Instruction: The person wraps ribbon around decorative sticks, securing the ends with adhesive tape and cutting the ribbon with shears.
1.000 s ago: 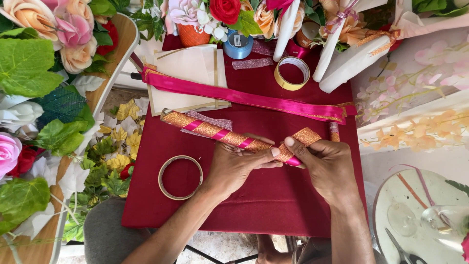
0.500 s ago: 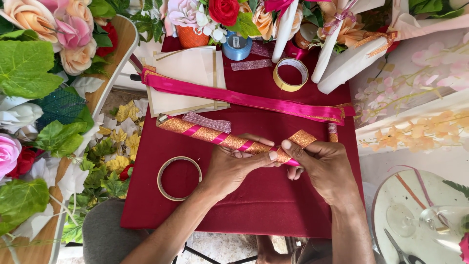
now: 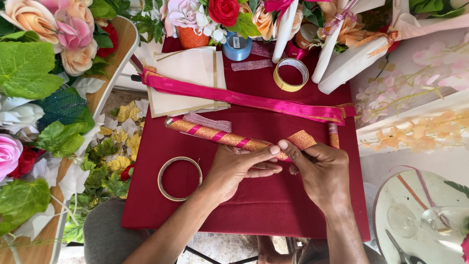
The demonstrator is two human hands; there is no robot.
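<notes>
Two hands meet over a dark red worktop (image 3: 254, 215). The left hand (image 3: 239, 168) pinches a stick wrapped in gold and pink ribbon (image 3: 220, 137), whose long axis runs up-left. The right hand (image 3: 317, 168), nearer the ribbon's loose gold end (image 3: 302, 139), grips it closed

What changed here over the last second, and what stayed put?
Little changed. Both hands keep hold of the pink-and-gold wrapped stick; the left hand and right hand shifted only slightly at its near end, working the gold ribbon. The ring, tape roll and pink ribbon stayed put.
</notes>
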